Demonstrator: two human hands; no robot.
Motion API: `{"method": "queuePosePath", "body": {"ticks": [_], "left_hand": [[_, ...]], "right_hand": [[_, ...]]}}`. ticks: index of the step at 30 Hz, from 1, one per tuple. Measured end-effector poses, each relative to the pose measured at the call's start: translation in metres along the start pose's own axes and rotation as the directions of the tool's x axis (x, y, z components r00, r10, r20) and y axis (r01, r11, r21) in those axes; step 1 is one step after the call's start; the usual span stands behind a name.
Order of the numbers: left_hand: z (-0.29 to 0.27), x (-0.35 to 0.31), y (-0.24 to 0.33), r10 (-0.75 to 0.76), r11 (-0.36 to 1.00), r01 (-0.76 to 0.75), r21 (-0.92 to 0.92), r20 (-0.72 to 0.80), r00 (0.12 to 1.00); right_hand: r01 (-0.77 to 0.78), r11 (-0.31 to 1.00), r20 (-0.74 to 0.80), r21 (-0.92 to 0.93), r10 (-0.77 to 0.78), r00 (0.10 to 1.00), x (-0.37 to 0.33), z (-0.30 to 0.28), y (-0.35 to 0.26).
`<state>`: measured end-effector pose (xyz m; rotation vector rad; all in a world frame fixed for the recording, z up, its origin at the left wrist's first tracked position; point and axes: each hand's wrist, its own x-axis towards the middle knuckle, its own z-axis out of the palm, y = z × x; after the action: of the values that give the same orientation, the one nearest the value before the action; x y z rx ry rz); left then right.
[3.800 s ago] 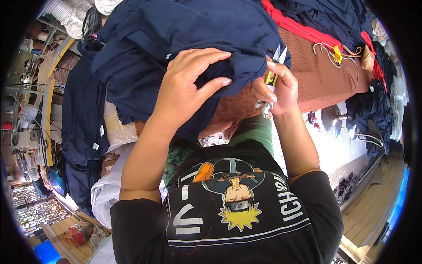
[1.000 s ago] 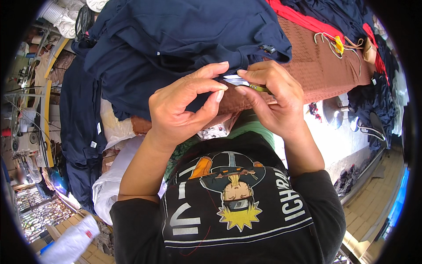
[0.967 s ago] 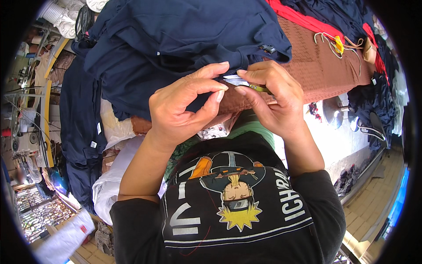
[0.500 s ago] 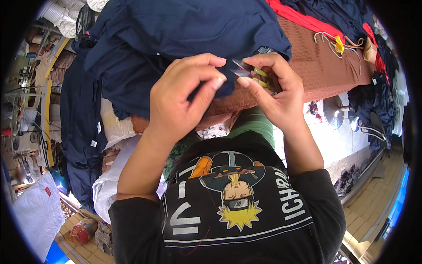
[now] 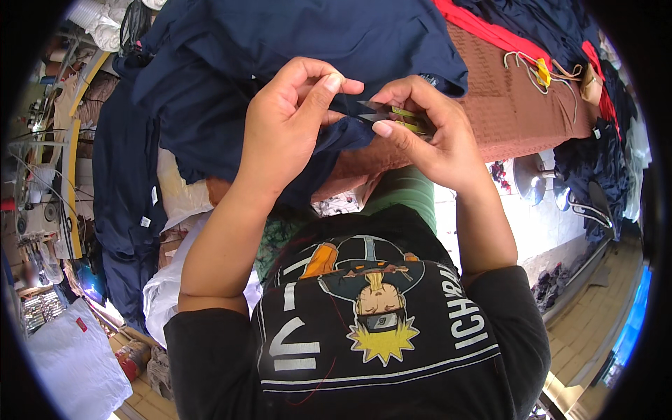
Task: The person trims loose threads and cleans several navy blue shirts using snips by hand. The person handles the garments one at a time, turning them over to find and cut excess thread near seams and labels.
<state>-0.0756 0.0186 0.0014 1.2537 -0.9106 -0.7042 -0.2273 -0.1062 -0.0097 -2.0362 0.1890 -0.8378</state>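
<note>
My right hand (image 5: pixel 444 143) grips a pair of thread snips (image 5: pixel 399 117) with yellow-green handles. The two blades point left and stand apart, close to a raised fold of the navy garment (image 5: pixel 308 38). My left hand (image 5: pixel 290 115) is closed, its thumb pressed to the index finger and its lower fingers curled against that fold. Whether a thread lies in the thumb pinch is too small to see. Most of the garment spreads over the table beyond both hands and hangs down at its near edge.
A brown textured cloth (image 5: pixel 504 105) covers the table. At the far right lie a red strip (image 5: pixel 483 28), pale cords with a yellow piece (image 5: pixel 543 73) and more dark clothing. Navy garments (image 5: pixel 129 210) hang at left, beside a white plastic bag (image 5: pixel 171 280).
My left thumb and fingers have closed together, and the left hand has turned and risen slightly. A fold of navy cloth has come up beside it. The snips have shifted slightly.
</note>
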Motion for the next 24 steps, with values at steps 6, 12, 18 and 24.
{"method": "queuePosePath", "body": {"ticks": [6,12,18,24], "left_hand": [[0.001,0.001,0.001,0.009,0.999,-0.009,0.039,0.016,1.000],[-0.001,0.002,0.000,0.013,0.992,-0.017,0.124,0.028,1.000],[-0.014,-0.001,0.016,0.307,0.885,-0.365,0.289,0.229,0.924],[-0.066,-0.019,0.070,0.401,0.763,-0.595,0.251,0.538,0.741]], "right_hand": [[0.115,0.982,0.082,-0.153,-0.103,0.991,0.003,-0.004,0.000],[0.128,0.985,0.093,-0.112,-0.118,0.989,0.003,0.000,-0.001],[0.095,0.986,0.099,-0.136,-0.082,0.992,0.001,-0.004,0.000],[-0.022,0.998,-0.043,-0.058,0.019,0.999,-0.004,-0.019,0.002]]}}
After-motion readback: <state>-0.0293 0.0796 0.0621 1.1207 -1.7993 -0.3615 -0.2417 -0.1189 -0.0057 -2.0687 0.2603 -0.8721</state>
